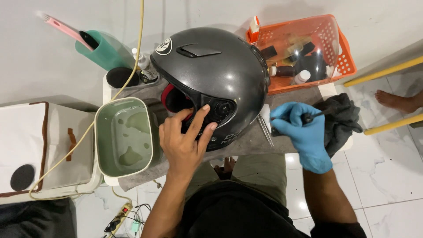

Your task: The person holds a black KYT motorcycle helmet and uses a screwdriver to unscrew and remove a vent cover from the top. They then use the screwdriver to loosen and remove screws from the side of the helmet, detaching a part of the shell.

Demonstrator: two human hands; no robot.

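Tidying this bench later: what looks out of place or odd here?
Only the right hand wears a blue glove; the left hand on the glossy dark grey helmet is bare. A yellow cord trails across the bench.

At your ten o'clock a teal cup (pixel 102 51) leans over with a pink brush (pixel 61 26) poking out. At nine o'clock you have a pale green basin (pixel 124 137) holding shallow water, and just beyond it a white box with brown trim (pixel 39 150). A yellow cable (pixel 132 66) runs across both. At one o'clock sits an orange basket (pixel 328 39) of bottles, and at three o'clock a dark rag (pixel 343 119).
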